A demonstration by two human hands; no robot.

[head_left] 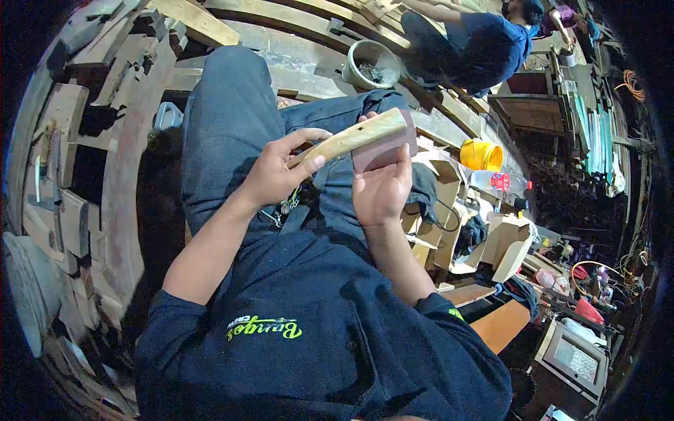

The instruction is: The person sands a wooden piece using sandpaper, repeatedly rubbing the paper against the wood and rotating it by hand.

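My left hand (284, 168) is closed around the narrower end of a curved, smooth pale wooden piece (351, 139), with the thumb along its near side. A small dark spot marks the wood near its middle. Under the wider end lies a sheet of reddish-brown sandpaper (379, 158), resting across the fingers of my right hand (385, 193). The right palm faces up, its thumb at the sheet's edge and fingertips showing beyond the wood. Both hands are above my lap, over dark trousers (232, 126).
A bucket (372, 64) with dark contents stands ahead, near a co-worker in a dark blue shirt (495, 49). To the right are a yellow container (481, 155), a plastic bottle (500, 182) and an open cardboard box (509, 245). Wooden beams (130, 161) line the left.
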